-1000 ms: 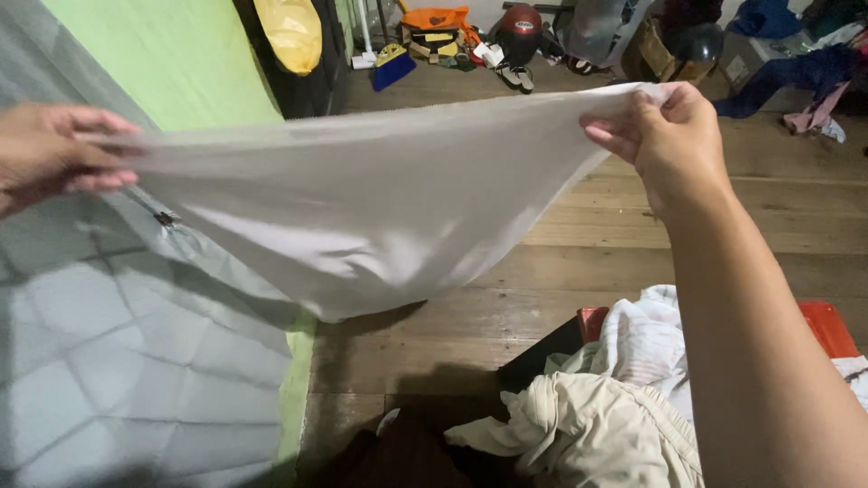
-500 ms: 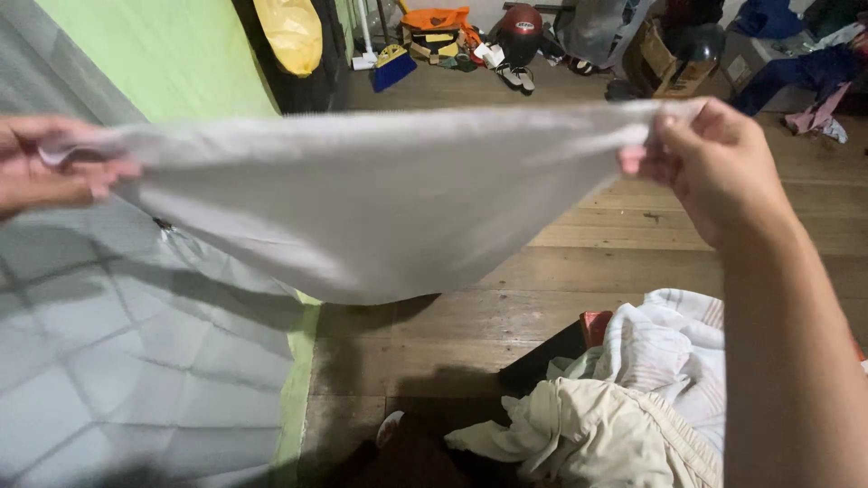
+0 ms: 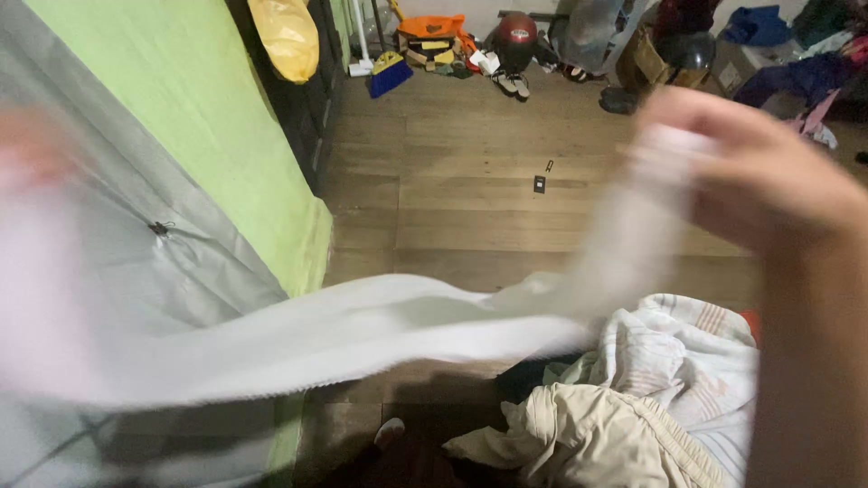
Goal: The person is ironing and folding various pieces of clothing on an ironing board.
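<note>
- The right hand is blurred; its fingers are clenched on one end of the white cloth, held up above the wooden floor.
- The left hand is only a pink smear above the cloth's other end; whether it grasps the cloth I cannot tell.
- The cloth sags in a long, blurred band from the right hand down and across to the left, hanging over the floor and in front of the grey mattress.
- The floor is of brown planks, worn and a little glossy, running back to the far wall.
- A small dark object lies alone on the floor, beyond the cloth.
- The mattress has a quilted grey cover, with a green sheet spread on its side next to the floor.
- Below the cloth, at the floor's near edge, lies a heap of clothes: a cream garment in front, a striped white one behind.
- At the floor's far end stand a dustpan, a red helmet, sandals and a cardboard box.
- A yellow bag hangs beside dark furniture, at the floor's far left.
- More clothes lie at the floor's far right.
</note>
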